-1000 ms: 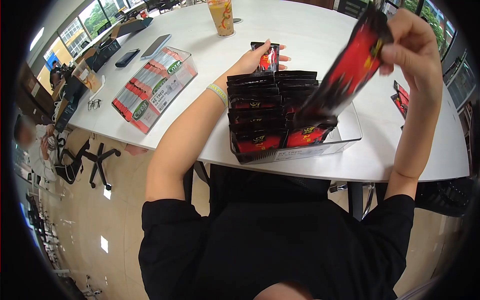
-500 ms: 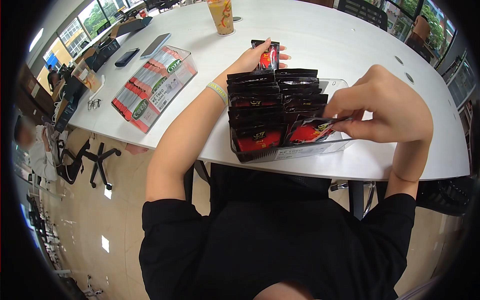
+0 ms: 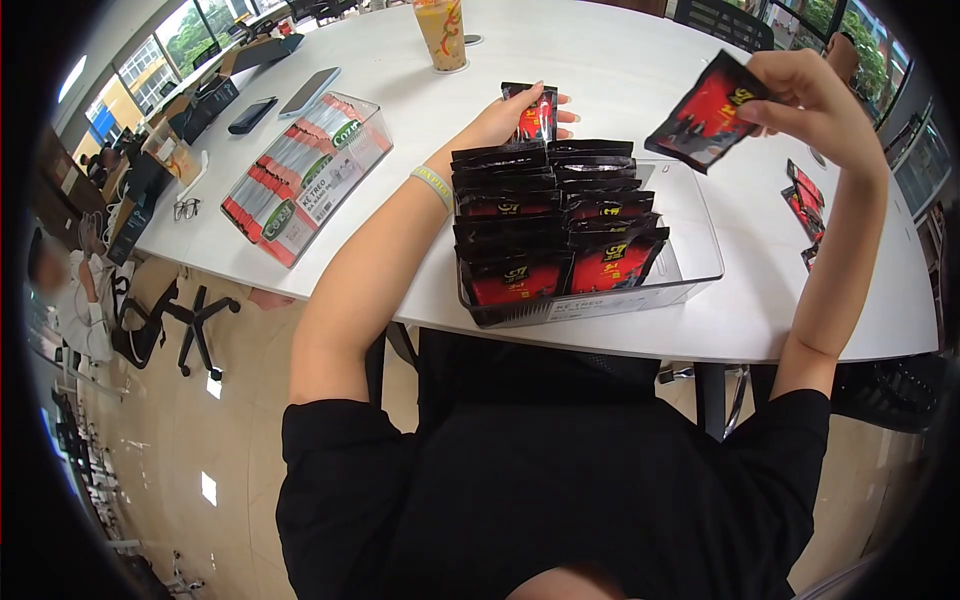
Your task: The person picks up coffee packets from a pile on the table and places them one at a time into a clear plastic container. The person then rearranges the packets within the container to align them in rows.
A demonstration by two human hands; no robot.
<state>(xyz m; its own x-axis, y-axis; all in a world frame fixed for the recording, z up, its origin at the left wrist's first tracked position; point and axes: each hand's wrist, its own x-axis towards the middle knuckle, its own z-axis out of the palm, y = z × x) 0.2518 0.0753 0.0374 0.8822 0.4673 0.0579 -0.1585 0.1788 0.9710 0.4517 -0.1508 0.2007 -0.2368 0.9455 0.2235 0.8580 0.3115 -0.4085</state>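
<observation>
My right hand (image 3: 815,105) is raised over the right side of the table, pinching a black and red coffee sachet (image 3: 706,116) by one edge. My left hand (image 3: 500,120) is behind the clear plastic bin (image 3: 690,290), its thumb across another coffee sachet (image 3: 538,118) and its other fingertips showing beyond it. Inside the bin, matching coffee sachets (image 3: 515,283) stand upright in two packed columns. The bin's right part shows bare plastic. A label is on its front wall.
Several coffee sachets (image 3: 803,205) lie at the table's right. To the left stands a second clear bin (image 3: 335,190) of red and silver sticks, with two phones (image 3: 311,92), glasses (image 3: 187,208) and a drink cup (image 3: 441,38) farther off. A person (image 3: 85,300) sits at far left.
My right hand has lifted a sachet from the front right of the bin, up and to the right. Another sachet now shows at that spot. My left hand has hardly moved.
</observation>
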